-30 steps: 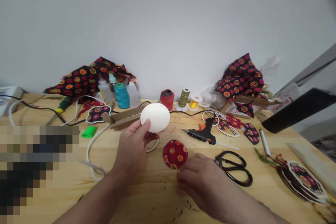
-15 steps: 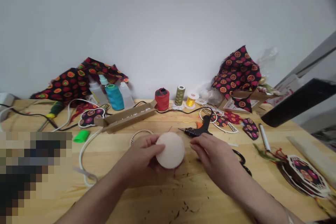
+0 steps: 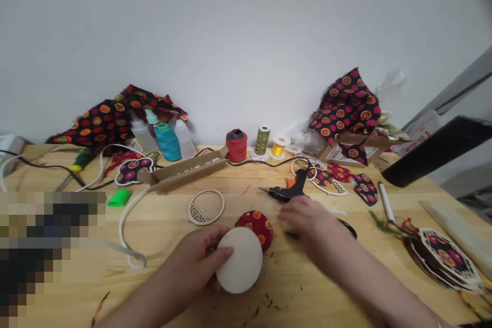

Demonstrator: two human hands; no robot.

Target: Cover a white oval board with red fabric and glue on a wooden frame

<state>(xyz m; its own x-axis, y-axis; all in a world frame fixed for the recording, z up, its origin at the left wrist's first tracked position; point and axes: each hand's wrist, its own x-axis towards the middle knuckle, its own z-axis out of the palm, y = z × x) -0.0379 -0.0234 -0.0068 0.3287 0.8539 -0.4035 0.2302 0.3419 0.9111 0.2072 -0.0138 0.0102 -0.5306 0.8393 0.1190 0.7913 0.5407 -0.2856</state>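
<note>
My left hand (image 3: 200, 259) grips a pale round disc (image 3: 239, 260) by its left edge, holding it low over the wooden table (image 3: 238, 189). Just behind the disc lies a red patterned fabric circle (image 3: 257, 225), partly covered by it. My right hand (image 3: 307, 223) reaches over the black scissors (image 3: 346, 226), fingers curled down and blurred; it hides most of them. A black hot glue gun (image 3: 288, 190) lies just beyond that hand.
A wooden ring cut-out (image 3: 206, 206) lies left of centre. Thread spools (image 3: 235, 145), bottles (image 3: 142, 133), a long cardboard box (image 3: 186, 169) and patterned fabric (image 3: 348, 105) line the back. White cable (image 3: 125, 225) loops at left. Patterned octagon pieces (image 3: 448, 259) sit at right.
My left hand has brought the disc down from above the box to the near table edge, uncovering the red fabric circle. My right hand moved right, toward the scissors.
</note>
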